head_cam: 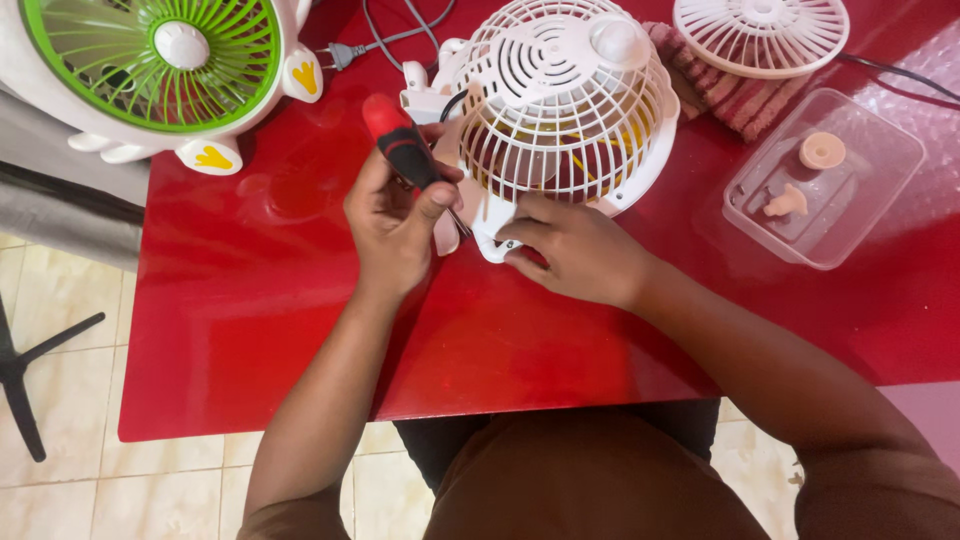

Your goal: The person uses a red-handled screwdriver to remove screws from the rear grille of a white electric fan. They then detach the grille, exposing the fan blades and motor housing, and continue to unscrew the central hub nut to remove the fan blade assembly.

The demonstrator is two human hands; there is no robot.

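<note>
- The white fan (560, 100) lies face-down at the upper middle of the frame on the red surface (250, 300), its rear cage turned up.
- The left hand (395, 225) has its grip wrapped tight around the red-and-black screwdriver (405, 150), whose tip is hidden at the fan's lower left edge.
- The right hand (575, 250) has its grip pinching the fan's white rim at the frame's centre, steadying it.
- As I judge it, the driver should stand straight over the screw, with firm downward pressure, so the tip does not slip.
- The clear plastic box (825, 180) at the upper right holds small tan parts, handy for loose screws.
- The green fan (160, 65) sits at the upper left, well apart.
</note>
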